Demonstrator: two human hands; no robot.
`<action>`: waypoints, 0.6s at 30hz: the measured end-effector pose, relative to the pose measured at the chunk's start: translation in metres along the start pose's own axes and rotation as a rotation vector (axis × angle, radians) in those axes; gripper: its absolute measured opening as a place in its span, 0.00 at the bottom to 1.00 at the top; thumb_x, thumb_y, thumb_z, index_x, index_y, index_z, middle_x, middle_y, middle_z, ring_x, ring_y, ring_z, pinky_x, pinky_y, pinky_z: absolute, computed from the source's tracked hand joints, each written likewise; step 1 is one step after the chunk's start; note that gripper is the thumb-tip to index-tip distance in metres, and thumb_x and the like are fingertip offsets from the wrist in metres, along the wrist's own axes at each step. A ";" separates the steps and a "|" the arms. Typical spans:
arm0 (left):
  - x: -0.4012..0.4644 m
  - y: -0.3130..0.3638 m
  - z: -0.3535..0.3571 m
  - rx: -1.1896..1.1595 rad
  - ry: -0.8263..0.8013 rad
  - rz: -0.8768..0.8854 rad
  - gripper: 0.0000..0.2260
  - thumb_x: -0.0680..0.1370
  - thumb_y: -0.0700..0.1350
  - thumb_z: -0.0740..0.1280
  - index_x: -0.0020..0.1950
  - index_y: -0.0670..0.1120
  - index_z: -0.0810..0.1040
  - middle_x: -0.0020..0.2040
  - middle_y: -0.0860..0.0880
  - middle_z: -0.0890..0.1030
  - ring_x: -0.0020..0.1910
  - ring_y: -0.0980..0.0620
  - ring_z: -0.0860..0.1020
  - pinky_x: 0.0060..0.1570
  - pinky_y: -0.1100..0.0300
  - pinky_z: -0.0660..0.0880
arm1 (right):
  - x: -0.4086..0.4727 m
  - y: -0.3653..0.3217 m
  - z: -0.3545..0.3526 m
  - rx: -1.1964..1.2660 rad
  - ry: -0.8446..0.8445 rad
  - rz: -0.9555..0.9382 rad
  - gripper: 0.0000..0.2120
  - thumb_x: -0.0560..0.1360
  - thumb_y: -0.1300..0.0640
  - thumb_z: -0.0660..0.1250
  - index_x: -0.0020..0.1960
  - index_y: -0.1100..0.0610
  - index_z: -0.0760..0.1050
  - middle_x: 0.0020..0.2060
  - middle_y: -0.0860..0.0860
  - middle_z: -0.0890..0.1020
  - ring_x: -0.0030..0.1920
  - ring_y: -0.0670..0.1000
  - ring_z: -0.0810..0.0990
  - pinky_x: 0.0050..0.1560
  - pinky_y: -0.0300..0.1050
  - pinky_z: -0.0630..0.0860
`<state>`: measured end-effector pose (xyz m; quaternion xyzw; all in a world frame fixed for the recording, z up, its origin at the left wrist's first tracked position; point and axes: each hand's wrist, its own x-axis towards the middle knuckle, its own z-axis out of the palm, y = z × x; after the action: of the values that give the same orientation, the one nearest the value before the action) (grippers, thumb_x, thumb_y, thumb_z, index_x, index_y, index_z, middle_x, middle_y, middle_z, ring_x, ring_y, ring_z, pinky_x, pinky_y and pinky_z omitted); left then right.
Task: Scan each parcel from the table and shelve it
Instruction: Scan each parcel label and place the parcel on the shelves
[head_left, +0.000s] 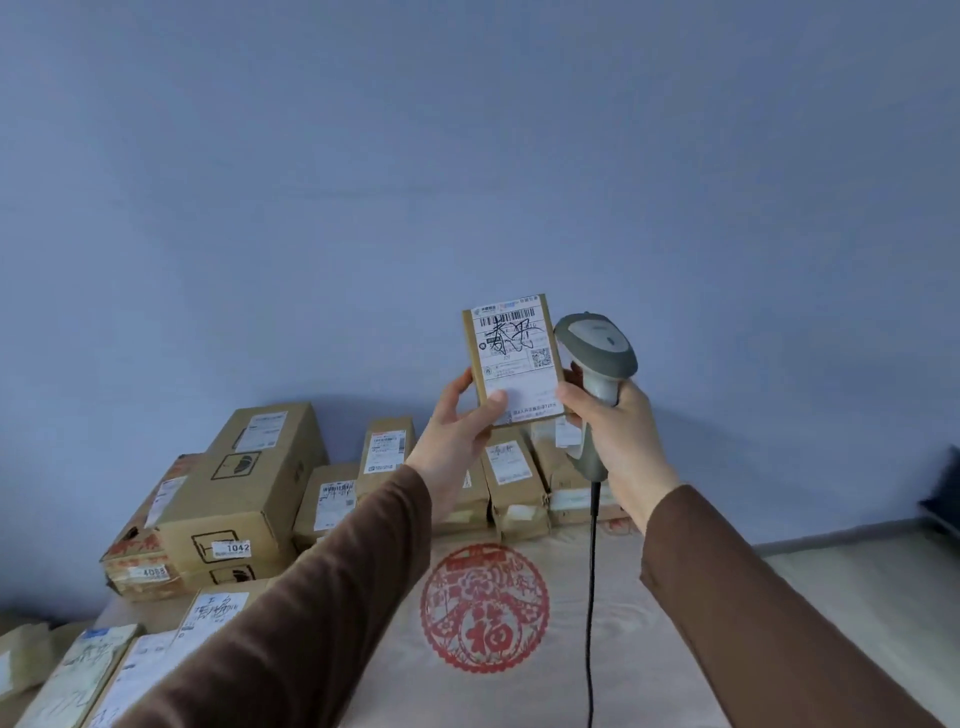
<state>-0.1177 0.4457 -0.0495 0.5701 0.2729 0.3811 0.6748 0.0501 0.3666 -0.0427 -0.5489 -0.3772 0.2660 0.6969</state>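
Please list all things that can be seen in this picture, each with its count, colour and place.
small parcel: one, brown with white label, held up before the wall
scanner: one, grey, corded, beside the small parcel
big boxes: at least two, brown, stacked at left
slim parcels: several, brown, standing in a row by the wall
flat parcels: several, white-labelled, lower left
cloth: one, beige with red seal, on the table
wall: one, blue-grey, behind
left hand: grips small parcel
right hand: grips scanner

Stacked boxes from nine to twelve o'clock block the table's back, while its right side toward three o'clock lies free.
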 end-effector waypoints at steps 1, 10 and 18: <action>0.001 0.014 0.005 0.004 -0.006 0.028 0.26 0.82 0.49 0.70 0.78 0.56 0.66 0.58 0.53 0.87 0.60 0.56 0.83 0.63 0.65 0.75 | 0.002 -0.016 -0.002 -0.007 0.005 -0.026 0.11 0.77 0.56 0.75 0.58 0.49 0.82 0.49 0.44 0.89 0.49 0.44 0.87 0.48 0.39 0.82; 0.005 0.098 0.033 0.044 0.032 0.292 0.34 0.77 0.53 0.74 0.80 0.58 0.65 0.61 0.50 0.86 0.66 0.52 0.81 0.74 0.52 0.67 | -0.023 -0.120 0.002 -0.050 0.062 -0.268 0.08 0.79 0.47 0.72 0.52 0.51 0.80 0.37 0.44 0.84 0.35 0.43 0.82 0.41 0.43 0.83; -0.001 0.128 0.041 0.062 0.074 0.367 0.31 0.82 0.47 0.70 0.82 0.56 0.62 0.62 0.48 0.85 0.63 0.53 0.82 0.74 0.49 0.67 | -0.049 -0.158 0.020 -0.132 -0.006 -0.357 0.12 0.79 0.43 0.70 0.55 0.50 0.76 0.32 0.42 0.81 0.27 0.45 0.76 0.30 0.39 0.76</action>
<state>-0.1113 0.4297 0.0836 0.6166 0.2006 0.5097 0.5655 -0.0009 0.2988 0.1005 -0.5170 -0.4875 0.1143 0.6942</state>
